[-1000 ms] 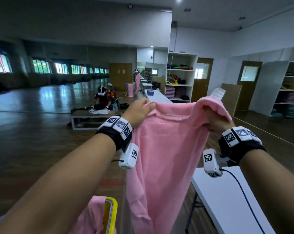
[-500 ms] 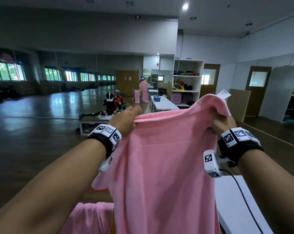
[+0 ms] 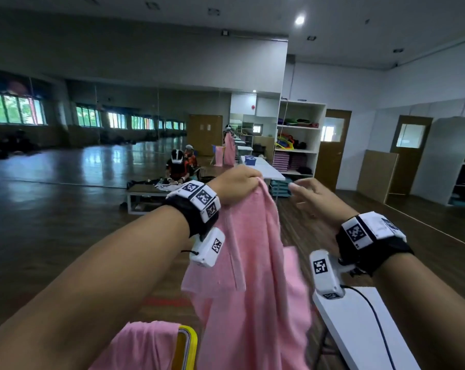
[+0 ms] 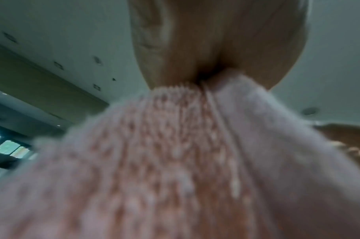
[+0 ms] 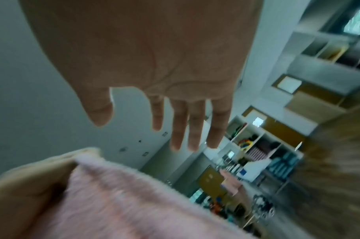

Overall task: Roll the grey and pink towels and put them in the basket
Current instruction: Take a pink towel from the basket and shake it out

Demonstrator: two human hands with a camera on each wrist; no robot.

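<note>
A pink towel [image 3: 255,276] hangs in long folds in front of me, held up high by its bunched top edge. My left hand [image 3: 239,182] grips that edge, and the left wrist view shows the pink towel [image 4: 175,161] squeezed between palm and fingers. My right hand [image 3: 310,194] floats just right of the towel with its fingers [image 5: 181,129] straight and spread, holding nothing. The pink towel [image 5: 123,194] fills the lower left of the right wrist view. A second pink cloth [image 3: 143,345] lies over a yellow rim [image 3: 187,345] at the bottom. No grey towel shows.
A white table [image 3: 359,329] stands at the lower right below my right wrist, with a black cable across it. More white tables [image 3: 263,166] run away ahead. White shelves [image 3: 298,134] stand by the far wall. People sit at a low bench [image 3: 151,192] on the wooden floor.
The right hand has let go of the towel's top edge and opened. The spread towel has collapsed into hanging folds under my left hand, which has moved right.
</note>
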